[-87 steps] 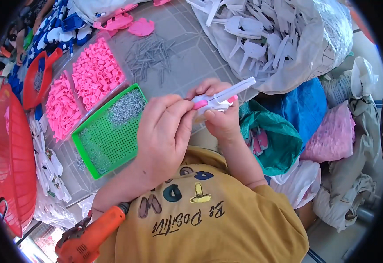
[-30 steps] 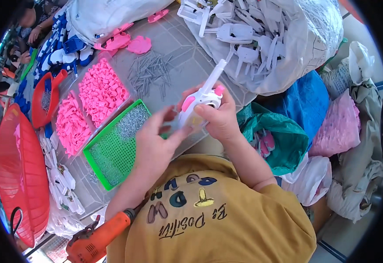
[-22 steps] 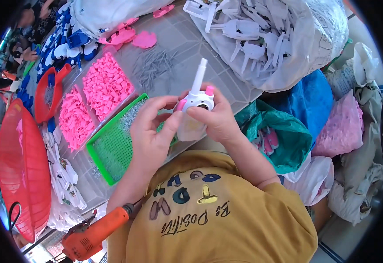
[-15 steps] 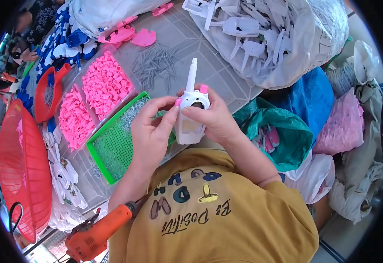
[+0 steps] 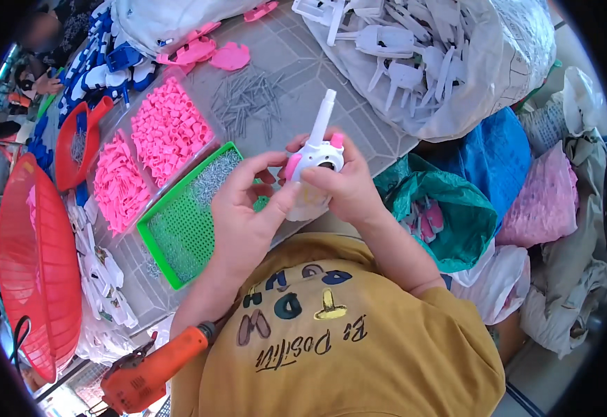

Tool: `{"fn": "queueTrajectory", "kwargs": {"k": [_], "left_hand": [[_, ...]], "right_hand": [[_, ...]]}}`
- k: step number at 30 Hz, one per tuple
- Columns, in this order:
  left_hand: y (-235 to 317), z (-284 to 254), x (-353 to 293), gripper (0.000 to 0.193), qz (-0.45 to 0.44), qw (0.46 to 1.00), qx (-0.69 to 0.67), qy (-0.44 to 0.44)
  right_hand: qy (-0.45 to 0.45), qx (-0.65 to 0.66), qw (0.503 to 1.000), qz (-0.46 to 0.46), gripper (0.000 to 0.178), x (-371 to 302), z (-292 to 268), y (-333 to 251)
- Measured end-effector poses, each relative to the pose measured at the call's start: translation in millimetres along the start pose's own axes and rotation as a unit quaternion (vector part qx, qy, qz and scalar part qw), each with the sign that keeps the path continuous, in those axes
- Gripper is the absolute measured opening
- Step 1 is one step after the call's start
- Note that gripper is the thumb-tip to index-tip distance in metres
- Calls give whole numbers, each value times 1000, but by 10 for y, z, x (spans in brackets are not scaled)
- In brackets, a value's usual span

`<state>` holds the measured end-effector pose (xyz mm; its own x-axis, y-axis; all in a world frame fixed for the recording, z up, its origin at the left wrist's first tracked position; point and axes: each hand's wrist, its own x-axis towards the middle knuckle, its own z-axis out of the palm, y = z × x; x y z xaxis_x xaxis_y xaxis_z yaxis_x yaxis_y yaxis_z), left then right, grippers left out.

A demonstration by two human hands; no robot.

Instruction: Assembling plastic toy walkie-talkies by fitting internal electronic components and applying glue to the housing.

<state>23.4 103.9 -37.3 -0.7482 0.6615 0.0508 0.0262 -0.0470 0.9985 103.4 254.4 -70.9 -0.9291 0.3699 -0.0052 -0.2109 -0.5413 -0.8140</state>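
Both hands hold a white toy walkie-talkie [image 5: 311, 198] above the table's near edge, its long antenna [image 5: 323, 115] pointing away from me. My left hand [image 5: 248, 194] pinches its left side, where a pink part [image 5: 292, 167] shows by the fingertips. Around the right side wraps my right hand [image 5: 349, 179], with the thumb across the front below a dark round opening. A small pink knob [image 5: 337, 140] stands on the top right of the case. The toy's back is hidden from view.
Left of my hands lie a green basket [image 5: 152, 240] of small screws and a clear tray [image 5: 214, 142] of pink pieces. Beyond are loose grey pins [image 5: 248, 97] and a sack [image 5: 488, 104] of white casings. An orange power tool [image 5: 154, 372] hangs lower left; a green bag [image 5: 474, 215] stands right.
The toy has shifted slightly right and its antenna leans more to the right. More of the pink side part shows, and my left hand has moved a little right with it.
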Motion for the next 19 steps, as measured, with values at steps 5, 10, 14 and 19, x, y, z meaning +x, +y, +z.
{"fn": "queueTrajectory", "kwargs": {"k": [5, 10, 14, 19], "left_hand": [[1, -37, -1, 35, 132, 981, 141, -2], [41, 4, -34, 40, 300, 903, 307, -12], [41, 7, -35, 43, 303, 902, 307, -20], [-35, 0, -44, 46, 308, 903, 299, -10]], "right_hand": [[10, 90, 996, 26, 44, -15, -8, -34], [-35, 75, 997, -7, 45, -3, -43, 17], [-39, 74, 996, -9, 45, -3, -49, 10], [-22, 77, 997, 4, 46, -10, -13, -22]]}}
